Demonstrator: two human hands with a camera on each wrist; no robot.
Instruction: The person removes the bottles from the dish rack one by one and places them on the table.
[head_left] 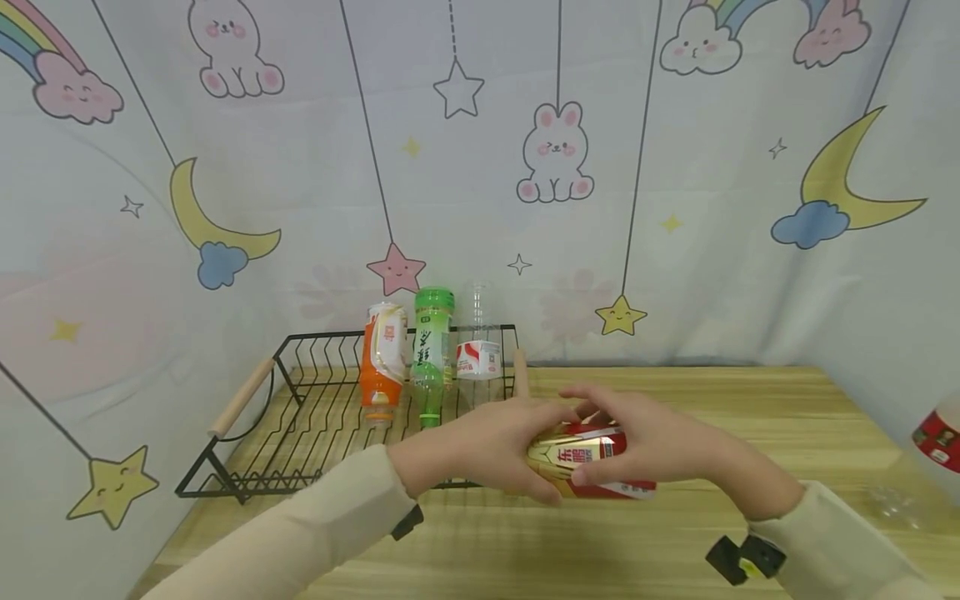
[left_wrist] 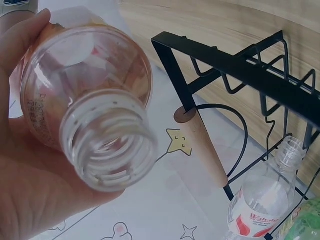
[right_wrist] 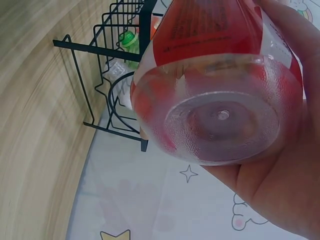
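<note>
A plastic bottle with a red and gold label lies sideways between both hands, above the wooden table. My left hand grips its neck end, and my right hand grips the base end. In the left wrist view the bottle's uncapped, threaded mouth faces the camera. The clear base fills much of the right wrist view. Just left of the bottle stands a black wire rack with wooden handles.
Inside the rack, an orange-and-white bottle, a green bottle and a clear bottle with a red-and-white label lean side by side. Another red-labelled bottle is cut off at the right edge. A patterned curtain hangs behind the table.
</note>
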